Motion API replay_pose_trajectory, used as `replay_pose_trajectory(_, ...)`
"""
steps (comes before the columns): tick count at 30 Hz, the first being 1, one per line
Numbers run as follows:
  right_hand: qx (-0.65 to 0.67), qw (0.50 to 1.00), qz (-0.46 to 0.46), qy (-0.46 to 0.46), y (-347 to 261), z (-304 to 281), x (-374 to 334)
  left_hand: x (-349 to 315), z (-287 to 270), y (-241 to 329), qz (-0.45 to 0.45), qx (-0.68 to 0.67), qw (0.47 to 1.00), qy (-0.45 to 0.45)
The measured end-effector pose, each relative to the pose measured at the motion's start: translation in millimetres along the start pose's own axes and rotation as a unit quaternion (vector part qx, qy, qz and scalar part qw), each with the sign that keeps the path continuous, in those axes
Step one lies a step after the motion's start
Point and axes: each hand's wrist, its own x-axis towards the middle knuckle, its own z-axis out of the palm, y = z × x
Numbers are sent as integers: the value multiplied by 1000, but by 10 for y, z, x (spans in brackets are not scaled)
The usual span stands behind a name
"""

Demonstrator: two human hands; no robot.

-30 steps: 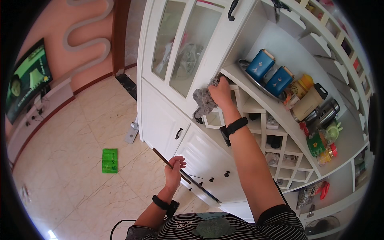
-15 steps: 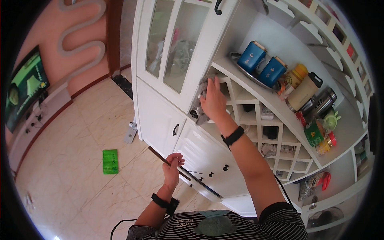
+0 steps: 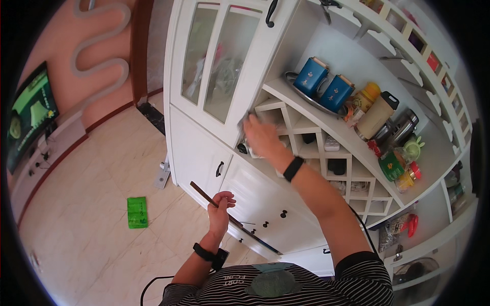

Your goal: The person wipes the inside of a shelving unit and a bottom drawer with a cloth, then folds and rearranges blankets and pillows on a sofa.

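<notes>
Head view: the blurred right hand (image 3: 263, 135) mostly hides a gray cloth (image 3: 243, 124) at the left edge of the white rack (image 3: 322, 153); whether its fingers pinch is unclear. The left hand (image 3: 219, 213) half curls its fingers at a brown strip (image 3: 202, 192), grip unclear; floor (image 3: 97, 214) spreads left.

A dark, pale-striped shirt (image 3: 319, 289) is being worn, showing pale chest lettering (image 3: 236, 280), a rounded grey-green patch (image 3: 274, 283) and plain black sleeve edging (image 3: 353, 261). Black left wristband (image 3: 204, 252) and right wristband (image 3: 293, 169) are fitting closely.
</notes>
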Motion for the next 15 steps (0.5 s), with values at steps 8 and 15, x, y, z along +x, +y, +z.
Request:
replay_pose_trajectory(8, -133, 982, 103, 91, 338, -340, 4, 33, -7, -51, -13, -3, 1000, 4)
replay_pose_trajectory(15, 1, 991, 128, 47, 94, 52, -133, -9, -74, -6, -14, -2, 1000, 20)
